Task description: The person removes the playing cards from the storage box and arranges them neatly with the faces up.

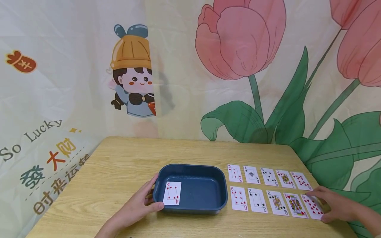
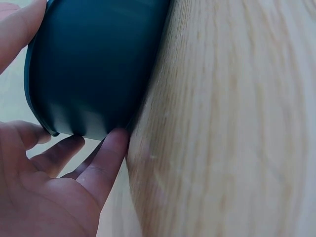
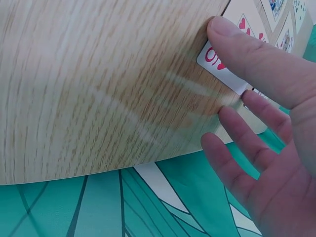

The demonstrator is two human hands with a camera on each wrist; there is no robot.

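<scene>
My left hand (image 1: pixel 138 203) grips the left end of a dark blue rectangular tray (image 1: pixel 203 190), thumb at the rim and fingers against the outer wall; the left wrist view shows fingertips touching the tray wall (image 2: pixel 98 64). Inside the tray at the left lies a four of diamonds card (image 1: pixel 172 193), face up. At the right end of the near row of cards, my right hand (image 1: pixel 339 205) holds the nine of hearts card (image 1: pixel 311 207) by its edges between thumb and finger. That card (image 3: pixel 233 74) lies flat on the table; the other fingers are spread beside it.
Two rows of face-up playing cards lie right of the tray, among them a three of diamonds (image 1: pixel 235 173), a six of diamonds (image 1: pixel 239 199) and a king (image 1: pixel 296 205). The wooden table (image 1: pixel 125 165) meets a printed cloth backdrop (image 1: pixel 178 125) behind.
</scene>
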